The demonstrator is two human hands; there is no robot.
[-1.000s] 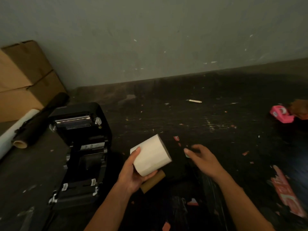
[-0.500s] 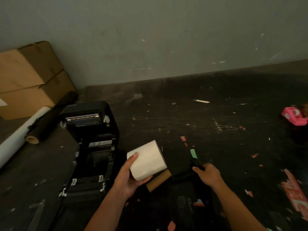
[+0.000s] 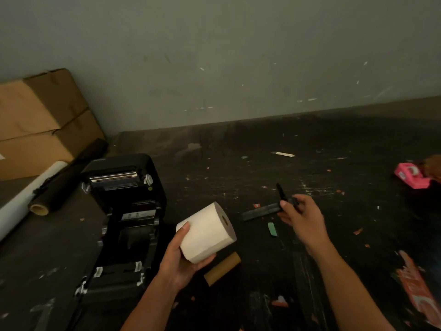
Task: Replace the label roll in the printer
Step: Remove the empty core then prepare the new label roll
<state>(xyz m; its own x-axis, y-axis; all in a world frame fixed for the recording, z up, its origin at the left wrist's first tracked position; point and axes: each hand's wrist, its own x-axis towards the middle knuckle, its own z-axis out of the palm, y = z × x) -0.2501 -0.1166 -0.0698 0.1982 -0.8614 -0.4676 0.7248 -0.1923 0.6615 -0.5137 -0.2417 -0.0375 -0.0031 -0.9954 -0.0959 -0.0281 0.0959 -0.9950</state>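
My left hand (image 3: 180,260) holds a full white label roll (image 3: 207,232) from below, its core hole facing right. My right hand (image 3: 301,217) grips a black plastic spindle (image 3: 261,211) at its flanged end, lifted above the dark table, its bar pointing left toward the roll. The black label printer (image 3: 124,211) stands open to the left of the roll, lid tipped back, its roll bay bare. An empty brown cardboard core (image 3: 222,268) lies on the table just under the white roll.
Cardboard boxes (image 3: 40,123) are stacked at the back left, with a black roll (image 3: 69,177) and a white roll (image 3: 26,194) lying beside the printer. A pink tape dispenser (image 3: 411,175) sits far right. Paper scraps and a green label (image 3: 272,229) litter the table.
My right hand closed on the black spindle on the table and lifted it up and to the right. The left hand kept holding the white roll, turning its core hole toward the right.
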